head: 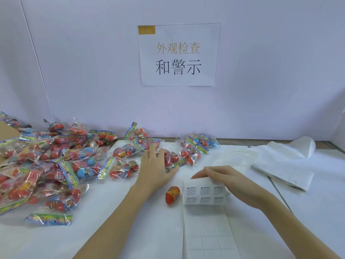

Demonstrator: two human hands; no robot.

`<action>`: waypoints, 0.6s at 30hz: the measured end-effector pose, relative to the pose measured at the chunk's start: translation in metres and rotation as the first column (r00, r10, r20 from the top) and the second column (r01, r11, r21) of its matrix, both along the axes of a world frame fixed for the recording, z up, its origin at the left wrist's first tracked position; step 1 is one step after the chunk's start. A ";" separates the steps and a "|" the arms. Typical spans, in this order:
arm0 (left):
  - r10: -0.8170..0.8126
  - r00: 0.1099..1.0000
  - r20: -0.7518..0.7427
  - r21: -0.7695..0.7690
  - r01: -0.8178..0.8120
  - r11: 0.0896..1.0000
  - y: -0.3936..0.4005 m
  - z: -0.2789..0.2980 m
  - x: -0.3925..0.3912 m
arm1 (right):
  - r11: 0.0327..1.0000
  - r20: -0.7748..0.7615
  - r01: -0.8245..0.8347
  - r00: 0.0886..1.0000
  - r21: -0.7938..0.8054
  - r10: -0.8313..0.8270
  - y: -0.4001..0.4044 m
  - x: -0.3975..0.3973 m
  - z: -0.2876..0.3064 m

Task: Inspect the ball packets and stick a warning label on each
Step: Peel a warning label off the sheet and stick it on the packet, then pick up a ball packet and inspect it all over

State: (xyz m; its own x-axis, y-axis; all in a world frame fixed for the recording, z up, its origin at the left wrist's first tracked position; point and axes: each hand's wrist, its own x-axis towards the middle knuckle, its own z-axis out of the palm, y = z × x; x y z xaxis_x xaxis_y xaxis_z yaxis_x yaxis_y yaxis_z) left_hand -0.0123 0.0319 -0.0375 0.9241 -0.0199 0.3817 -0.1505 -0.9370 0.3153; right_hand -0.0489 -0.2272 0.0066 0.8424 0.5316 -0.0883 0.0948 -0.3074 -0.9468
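Your left hand (155, 168) lies flat, fingers spread, on a ball packet (170, 158) at mid-counter (130, 230). Your right hand (229, 184) grips the folded label sheet (204, 193), near right. More packets (48, 165), each holding red and blue balls, pile up left.

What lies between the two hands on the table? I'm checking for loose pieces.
In the head view, one loose red-orange ball lies on the white table, between the left hand and the label sheet under the right hand.

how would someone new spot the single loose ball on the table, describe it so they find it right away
Start at the white table and find the person's two hands near the middle. Between the left hand and the label sheet under the right hand lies the loose ball. Unlike every other ball, it is unwrapped, outside any packet.
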 end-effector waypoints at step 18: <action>-0.381 0.902 0.203 -0.955 0.268 0.125 -0.050 0.037 -0.032 | 0.930 0.376 0.254 0.861 0.267 -0.343 0.019 0.002 -0.011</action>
State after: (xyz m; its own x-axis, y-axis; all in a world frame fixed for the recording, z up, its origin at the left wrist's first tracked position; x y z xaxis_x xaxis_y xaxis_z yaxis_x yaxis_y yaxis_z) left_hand -0.0448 -0.0182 -0.0004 0.9573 -0.0048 0.2889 -0.2801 0.2295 0.9321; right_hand -0.0468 -0.2087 -0.0046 0.8991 0.2167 0.3804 0.4211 -0.1910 -0.8867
